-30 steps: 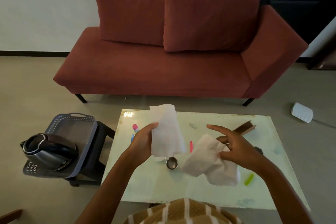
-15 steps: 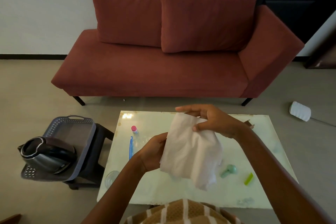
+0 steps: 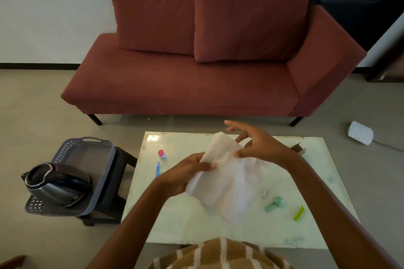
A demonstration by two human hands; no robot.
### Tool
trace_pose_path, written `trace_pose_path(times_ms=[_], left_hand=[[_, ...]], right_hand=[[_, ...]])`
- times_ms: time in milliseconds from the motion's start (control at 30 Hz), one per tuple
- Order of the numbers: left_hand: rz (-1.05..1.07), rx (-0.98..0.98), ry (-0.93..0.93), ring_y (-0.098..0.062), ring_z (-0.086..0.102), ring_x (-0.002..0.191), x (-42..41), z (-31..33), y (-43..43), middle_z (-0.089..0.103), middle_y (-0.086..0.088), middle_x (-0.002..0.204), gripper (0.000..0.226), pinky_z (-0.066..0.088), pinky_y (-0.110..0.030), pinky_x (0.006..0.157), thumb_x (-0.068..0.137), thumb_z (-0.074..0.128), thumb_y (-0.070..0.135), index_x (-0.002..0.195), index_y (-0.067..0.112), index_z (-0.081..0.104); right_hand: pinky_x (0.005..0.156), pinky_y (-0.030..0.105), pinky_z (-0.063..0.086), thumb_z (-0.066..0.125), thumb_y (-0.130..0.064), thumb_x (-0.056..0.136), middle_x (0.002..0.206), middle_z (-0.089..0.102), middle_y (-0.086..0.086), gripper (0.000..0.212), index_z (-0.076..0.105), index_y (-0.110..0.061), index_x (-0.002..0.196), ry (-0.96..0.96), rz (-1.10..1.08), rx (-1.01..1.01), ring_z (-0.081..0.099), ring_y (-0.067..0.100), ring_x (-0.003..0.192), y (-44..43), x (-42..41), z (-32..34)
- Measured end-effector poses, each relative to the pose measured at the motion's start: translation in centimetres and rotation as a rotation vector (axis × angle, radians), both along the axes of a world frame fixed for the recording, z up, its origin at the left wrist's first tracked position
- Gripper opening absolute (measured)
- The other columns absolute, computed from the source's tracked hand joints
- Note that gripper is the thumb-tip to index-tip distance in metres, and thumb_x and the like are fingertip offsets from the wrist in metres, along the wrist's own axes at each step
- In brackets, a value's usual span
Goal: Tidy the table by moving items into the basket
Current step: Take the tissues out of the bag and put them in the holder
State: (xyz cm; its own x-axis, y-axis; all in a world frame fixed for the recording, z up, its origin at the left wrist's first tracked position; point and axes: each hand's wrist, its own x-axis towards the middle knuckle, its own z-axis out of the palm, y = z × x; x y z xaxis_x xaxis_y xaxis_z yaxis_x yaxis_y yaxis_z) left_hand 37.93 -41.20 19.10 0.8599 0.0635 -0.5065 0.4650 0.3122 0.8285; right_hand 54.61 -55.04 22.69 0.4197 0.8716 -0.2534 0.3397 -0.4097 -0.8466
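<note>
A white paper towel [image 3: 227,178] is being held up above the middle of the pale glass table [image 3: 323,183], hanging crumpled and slightly blurred. Its left edge is being clamped by the left hand [image 3: 185,173], thumb pressed on top and fingers curled beneath. Its upper part is being pinched between thumb and a lower finger of the right hand [image 3: 260,146], while the remaining fingers are being kept spread above the sheet.

On the table, a pink-capped bottle [image 3: 161,154] and a blue pen [image 3: 157,169] are lying left of the towel; a teal object [image 3: 275,203] and a green clip [image 3: 298,213] are lying to its right. The grey basket [image 3: 87,144] is being supported on a dark stool [image 3: 122,172] left of the table, with a black kettle [image 3: 56,184] resting in it.
</note>
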Motion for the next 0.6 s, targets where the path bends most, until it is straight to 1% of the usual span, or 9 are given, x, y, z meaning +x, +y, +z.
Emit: trace_pose_path(times_ms=[67, 133, 200, 267, 367, 433, 500, 533, 600], left_hand=[[-0.096, 0.058, -0.016, -0.01, 0.065, 0.085, 0.5, 1.1, 1.0, 0.067, 0.007, 0.094, 0.016, 0.057, -0.023, 0.069, 0.093, 0.053, 0.018, 0.102, 0.03, 0.059], [-0.182, 0.106, -0.019, -0.012, 0.065, 0.084, 1.1, 2.0, 1.9, 0.067, 0.006, 0.095, 0.02, 0.056, -0.024, 0.072, 0.093, 0.053, 0.015, 0.103, 0.03, 0.059], [-0.259, 0.111, -0.008, -0.015, 0.065, 0.086, 1.5, 2.6, 2.7, 0.067, 0.004, 0.099, 0.021, 0.055, -0.027, 0.076, 0.092, 0.053, 0.013, 0.105, 0.029, 0.059], [-0.276, 0.094, 0.017, -0.017, 0.066, 0.091, 1.6, 2.5, 3.4, 0.068, 0.002, 0.102, 0.02, 0.055, -0.031, 0.081, 0.09, 0.058, 0.018, 0.106, 0.028, 0.061], [-0.095, 0.025, 0.036, -0.013, 0.067, 0.086, 1.1, 1.5, 4.3, 0.068, -0.001, 0.104, 0.027, 0.054, -0.027, 0.076, 0.077, 0.067, 0.04, 0.101, 0.028, 0.069], [0.081, -0.154, 0.044, -0.011, 0.067, 0.075, 0.5, 0.3, 4.8, 0.07, -0.001, 0.09, 0.036, 0.054, -0.024, 0.065, 0.083, 0.054, 0.051, 0.1, 0.024, 0.071], [0.237, -0.31, 0.018, -0.012, 0.067, 0.069, -0.3, -1.2, 4.9, 0.07, 0.0, 0.076, 0.047, 0.054, -0.023, 0.062, 0.083, 0.047, 0.058, 0.092, 0.021, 0.074], [0.298, -0.368, 0.002, -0.014, 0.069, 0.07, -0.7, -2.0, 4.8, 0.071, -0.001, 0.075, 0.05, 0.055, -0.025, 0.062, 0.08, 0.048, 0.06, 0.086, 0.019, 0.076], [0.33, -0.459, -0.026, -0.02, 0.072, 0.083, -1.4, -3.0, 4.4, 0.075, -0.006, 0.092, 0.053, 0.058, -0.032, 0.07, 0.08, 0.047, 0.059, 0.091, 0.017, 0.077]], right_hand=[[0.09, 0.023, 0.044, 0.079, -0.012, 0.071, 0.128, 0.05, -0.012, 0.086, 0.033, -0.036, 0.139, 0.041, 0.019, -0.058, 0.053, 0.005, 0.108, -0.2, 0.4, -0.3], [0.092, 0.025, 0.047, 0.081, -0.013, 0.068, 0.12, 0.061, -0.012, 0.082, 0.039, -0.034, 0.135, 0.234, 0.041, -0.083, 0.06, 0.007, 0.107, -0.6, 0.4, -0.7], [0.084, 0.026, 0.054, 0.08, -0.009, 0.068, 0.109, 0.07, -0.005, 0.061, 0.055, -0.028, 0.121, 0.383, 0.069, -0.085, 0.067, 0.014, 0.101, -0.9, 0.2, -1.3], [0.081, 0.028, 0.056, 0.076, -0.006, 0.071, 0.104, 0.073, 0.002, 0.037, 0.067, -0.019, 0.105, 0.417, 0.058, -0.08, 0.068, 0.021, 0.097, -1.0, -0.1, -2.2], [0.073, 0.029, 0.058, 0.075, -0.007, 0.072, 0.093, 0.075, 0.001, 0.023, 0.071, -0.016, 0.093, 0.468, -0.074, 0.005, 0.07, 0.022, 0.088, -0.9, -0.7, -3.5], [0.07, 0.03, 0.057, 0.075, -0.012, 0.069, 0.094, 0.074, 0.002, 0.028, 0.07, -0.014, 0.097, 0.545, -0.179, 0.085, 0.069, 0.021, 0.087, -0.8, -1.1, -4.2], [0.067, 0.03, 0.057, 0.072, -0.009, 0.073, 0.097, 0.073, 0.005, 0.029, 0.068, -0.01, 0.103, 0.604, -0.288, 0.149, 0.069, 0.021, 0.087, -0.6, -1.6, -4.8], [0.067, 0.029, 0.056, 0.07, -0.007, 0.076, 0.097, 0.072, 0.005, 0.027, 0.068, -0.009, 0.103, 0.617, -0.339, 0.171, 0.069, 0.02, 0.087, -0.4, -2.0, -5.2], [0.067, 0.03, 0.057, 0.069, -0.004, 0.077, 0.096, 0.072, 0.005, 0.023, 0.069, -0.01, 0.099, 0.621, -0.419, 0.196, 0.069, 0.019, 0.085, -0.1, -2.7, -6.0]])
